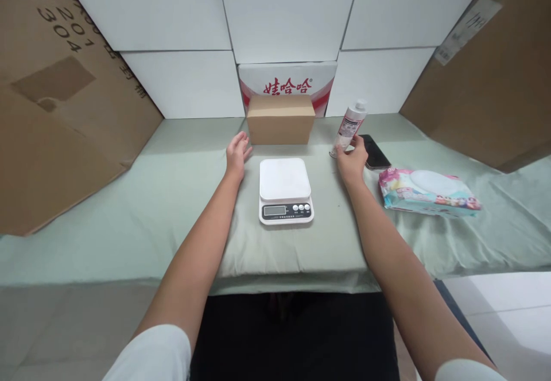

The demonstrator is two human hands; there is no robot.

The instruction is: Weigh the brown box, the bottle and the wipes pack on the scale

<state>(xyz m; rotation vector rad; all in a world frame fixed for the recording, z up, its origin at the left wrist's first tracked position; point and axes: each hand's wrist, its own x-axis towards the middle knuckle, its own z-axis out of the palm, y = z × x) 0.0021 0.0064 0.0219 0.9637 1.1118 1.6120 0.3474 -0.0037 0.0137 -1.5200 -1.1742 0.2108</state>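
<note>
Fingers of the right grip [352, 157] wrap a tilted bottle [349, 127]; left grip [237, 150] lies open, empty, beside the box [280, 119].

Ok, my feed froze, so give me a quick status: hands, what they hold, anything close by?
Right hand grips tilted bottle. Left hand open, flat beside box. Scale between hands, bare. Phone just behind bottle.

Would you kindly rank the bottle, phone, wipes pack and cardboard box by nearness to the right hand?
From the right hand:
1. Bottle, held in its fingers.
2. Phone, just right.
3. Wipes pack, farther right.
4. Cardboard box, back left.
</note>
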